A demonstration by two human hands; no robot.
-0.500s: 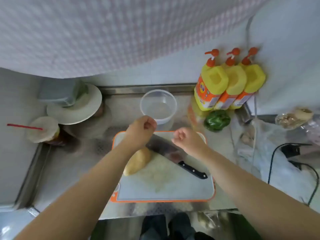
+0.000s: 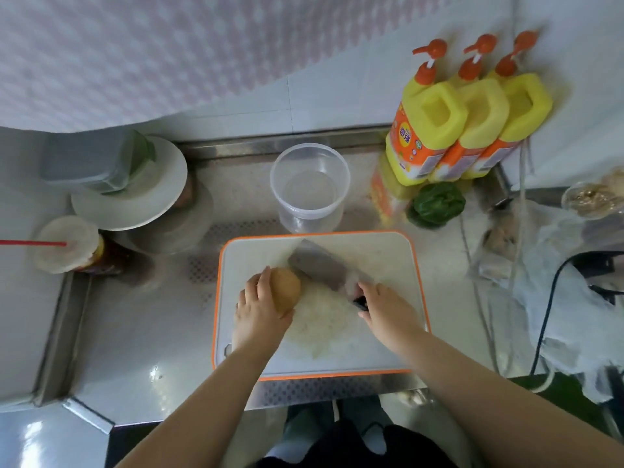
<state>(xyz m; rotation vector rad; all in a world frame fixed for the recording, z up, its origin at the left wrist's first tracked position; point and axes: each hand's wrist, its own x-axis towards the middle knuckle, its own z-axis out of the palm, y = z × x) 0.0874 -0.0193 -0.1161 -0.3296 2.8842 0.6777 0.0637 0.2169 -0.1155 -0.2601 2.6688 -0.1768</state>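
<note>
A white cutting board with an orange rim (image 2: 388, 255) lies on the steel counter. On it sits a yellowish potato (image 2: 287, 290), and my left hand (image 2: 258, 307) grips it from the left side. A cleaver (image 2: 320, 265) lies flat on the board, blade pointing to the far left. My right hand (image 2: 385, 307) grips its black handle (image 2: 360, 303). A pile of pale chopped bits (image 2: 326, 320) lies between my hands.
A clear plastic tub (image 2: 309, 187) stands just behind the board. At the back right stand three yellow pump bottles (image 2: 466, 130) with a green pepper (image 2: 435, 204) in front. Plates (image 2: 131, 194) and a cup with a red straw (image 2: 67, 244) are at the left. Cables and plastic bags lie right.
Both hands have dropped from above the tub's near edge down onto the board. My left hand took hold of the potato and my right hand took the cleaver's handle.
</note>
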